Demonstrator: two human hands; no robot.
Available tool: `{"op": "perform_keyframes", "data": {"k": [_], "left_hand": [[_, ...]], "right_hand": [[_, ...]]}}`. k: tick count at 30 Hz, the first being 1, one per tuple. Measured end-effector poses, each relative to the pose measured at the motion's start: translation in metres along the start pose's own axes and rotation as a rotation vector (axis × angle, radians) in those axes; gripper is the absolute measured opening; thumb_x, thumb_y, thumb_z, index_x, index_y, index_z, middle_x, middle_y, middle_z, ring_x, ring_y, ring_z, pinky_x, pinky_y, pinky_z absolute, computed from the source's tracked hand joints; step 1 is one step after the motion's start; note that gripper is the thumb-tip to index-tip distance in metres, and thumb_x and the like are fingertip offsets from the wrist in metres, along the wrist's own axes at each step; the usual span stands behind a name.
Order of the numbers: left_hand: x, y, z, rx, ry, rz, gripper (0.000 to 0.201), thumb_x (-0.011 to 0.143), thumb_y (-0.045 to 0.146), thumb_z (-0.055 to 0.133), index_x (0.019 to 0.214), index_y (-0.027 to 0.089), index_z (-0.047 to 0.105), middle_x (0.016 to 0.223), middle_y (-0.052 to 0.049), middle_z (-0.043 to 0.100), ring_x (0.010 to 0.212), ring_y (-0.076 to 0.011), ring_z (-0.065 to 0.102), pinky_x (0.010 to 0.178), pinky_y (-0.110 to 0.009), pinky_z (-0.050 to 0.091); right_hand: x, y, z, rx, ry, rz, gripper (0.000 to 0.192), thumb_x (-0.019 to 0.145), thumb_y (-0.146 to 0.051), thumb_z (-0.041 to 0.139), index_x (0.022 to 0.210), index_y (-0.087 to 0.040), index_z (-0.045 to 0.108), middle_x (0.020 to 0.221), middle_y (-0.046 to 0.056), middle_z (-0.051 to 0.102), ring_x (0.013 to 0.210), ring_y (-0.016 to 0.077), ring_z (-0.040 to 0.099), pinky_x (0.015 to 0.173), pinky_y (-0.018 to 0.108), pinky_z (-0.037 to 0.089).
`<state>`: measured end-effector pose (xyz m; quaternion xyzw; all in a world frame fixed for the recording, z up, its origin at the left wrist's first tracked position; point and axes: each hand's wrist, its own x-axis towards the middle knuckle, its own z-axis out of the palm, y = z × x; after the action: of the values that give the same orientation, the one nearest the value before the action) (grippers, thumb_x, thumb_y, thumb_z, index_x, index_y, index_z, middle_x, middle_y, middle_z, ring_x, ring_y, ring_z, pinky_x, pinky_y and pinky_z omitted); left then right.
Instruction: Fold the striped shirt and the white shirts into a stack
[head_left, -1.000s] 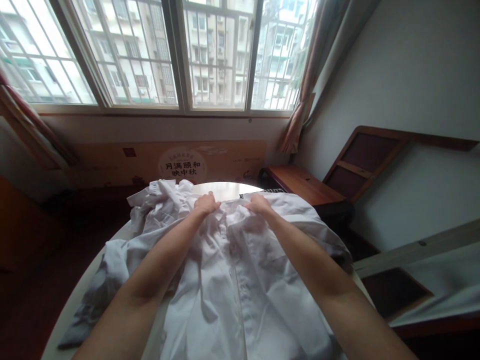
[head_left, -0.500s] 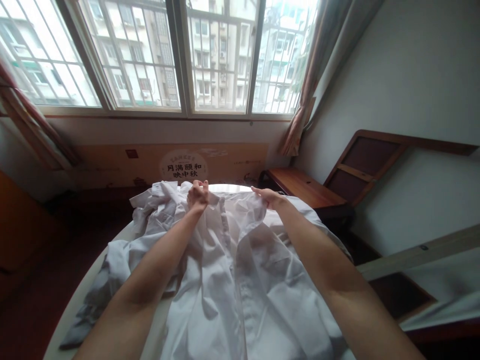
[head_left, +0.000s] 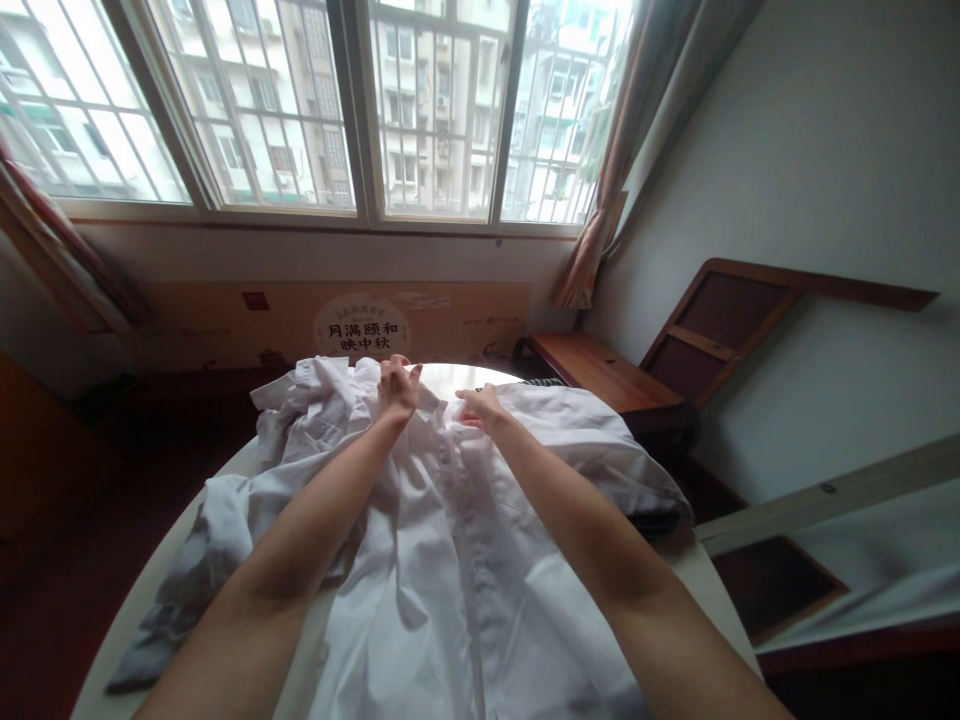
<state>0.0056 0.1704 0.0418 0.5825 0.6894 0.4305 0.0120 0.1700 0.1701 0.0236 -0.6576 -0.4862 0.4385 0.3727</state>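
A white button-front shirt [head_left: 405, 580] lies with its front facing up and its collar end away from me, wrinkled along the button edge. My left hand [head_left: 400, 388] is closed on the shirt near the left side of the collar. Close to its right, my right hand [head_left: 484, 406] grips the shirt's right front edge near the neck, its fingers partly hidden. The two front edges lie close together in the middle, running down towards me. The sleeves spread to both sides, the left one [head_left: 225, 525] bunched up.
A pale round table [head_left: 135, 610] carries the shirt and more crumpled white cloth [head_left: 307, 400] at the far left. A striped item [head_left: 544, 382] shows at the far edge. Beyond stand a wooden side table [head_left: 600, 370], a printed board [head_left: 450, 330] and a barred window [head_left: 442, 120].
My right hand has moved left towards my left hand, bringing the shirt's right front panel to the middle. My left hand stays at the collar. The view has shifted slightly.
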Motion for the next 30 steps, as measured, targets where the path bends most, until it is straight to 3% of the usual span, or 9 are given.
{"op": "perform_keyframes", "data": {"k": [2,5,8,10,15,18,22,26,30], "left_hand": [[-0.001,-0.003,-0.004,0.104,-0.037,0.011,0.025,0.087,0.032,0.051,0.107,0.017,0.054,0.112,-0.017,0.055,0.096,-0.0293,0.059,0.079,-0.040,0.046],[-0.004,-0.006,-0.009,0.280,-0.116,0.248,0.026,0.084,0.016,0.049,0.108,0.018,0.057,0.128,-0.018,0.049,0.115,-0.0350,0.049,0.090,-0.049,0.039],[-0.010,-0.006,-0.006,0.308,-0.276,0.630,0.033,0.081,0.008,0.047,0.109,0.021,0.060,0.136,-0.013,0.047,0.128,-0.0309,0.037,0.104,-0.050,0.027],[-0.015,-0.006,0.000,0.325,-0.446,0.739,0.029,0.082,0.016,0.051,0.108,0.023,0.061,0.130,-0.011,0.054,0.125,-0.0282,0.042,0.106,-0.049,0.024],[-0.029,-0.016,0.012,0.515,-0.707,0.597,0.038,0.078,0.041,0.059,0.110,0.019,0.061,0.115,-0.016,0.062,0.112,-0.0325,0.053,0.102,-0.057,0.023],[-0.032,-0.020,0.010,0.499,-0.717,0.545,0.040,0.075,0.042,0.062,0.109,0.019,0.061,0.115,-0.017,0.062,0.113,-0.0329,0.053,0.102,-0.055,0.026],[-0.019,-0.013,0.000,0.360,-0.644,0.445,0.048,0.071,0.047,0.064,0.111,0.020,0.060,0.122,-0.016,0.059,0.116,-0.0340,0.051,0.098,-0.050,0.035],[0.009,-0.003,-0.013,0.094,-0.458,0.261,0.052,0.077,0.028,0.056,0.127,0.016,0.051,0.135,-0.014,0.051,0.125,-0.0294,0.046,0.101,-0.040,0.037],[0.023,-0.005,-0.027,-0.228,-0.658,0.026,0.062,0.067,0.017,0.062,0.129,0.019,0.052,0.128,-0.011,0.058,0.112,-0.0243,0.058,0.087,-0.029,0.047]], "right_hand": [[0.007,0.001,-0.003,-0.025,-0.126,0.014,0.031,0.072,-0.037,0.066,0.093,-0.015,0.060,0.071,0.009,0.065,0.060,0.0218,0.064,0.055,0.032,0.051],[0.021,0.006,-0.026,-0.118,-0.038,-0.075,0.020,0.070,-0.032,0.067,0.081,-0.015,0.063,0.072,0.010,0.066,0.067,0.0227,0.065,0.061,0.031,0.050],[0.034,0.012,-0.041,-0.160,0.128,-0.183,0.031,0.068,-0.031,0.069,0.095,-0.017,0.062,0.090,0.011,0.068,0.085,0.0231,0.065,0.071,0.029,0.049],[0.038,0.019,-0.036,-0.188,0.123,-0.260,0.045,0.069,-0.034,0.069,0.108,-0.016,0.058,0.101,0.011,0.066,0.092,0.0226,0.063,0.075,0.029,0.049],[0.028,0.039,0.000,-0.303,0.021,-0.356,0.065,0.055,-0.026,0.076,0.116,-0.015,0.055,0.105,0.012,0.065,0.099,0.0253,0.060,0.081,0.032,0.047],[0.019,0.040,0.005,-0.242,0.021,-0.326,0.047,0.050,-0.017,0.073,0.095,-0.016,0.063,0.088,0.006,0.067,0.088,0.0247,0.062,0.074,0.031,0.048],[0.010,0.027,-0.014,-0.013,-0.111,-0.327,0.017,0.055,-0.018,0.065,0.072,-0.015,0.065,0.069,0.001,0.064,0.068,0.0188,0.060,0.060,0.027,0.047],[-0.004,0.012,-0.046,0.162,-0.220,-0.391,0.019,0.061,-0.024,0.063,0.078,-0.015,0.066,0.074,0.001,0.067,0.069,0.0169,0.061,0.063,0.026,0.048],[-0.022,-0.001,-0.074,0.360,-0.497,-0.411,0.038,0.057,-0.030,0.074,0.091,-0.016,0.066,0.090,0.006,0.070,0.084,0.0217,0.065,0.077,0.031,0.050]]}}
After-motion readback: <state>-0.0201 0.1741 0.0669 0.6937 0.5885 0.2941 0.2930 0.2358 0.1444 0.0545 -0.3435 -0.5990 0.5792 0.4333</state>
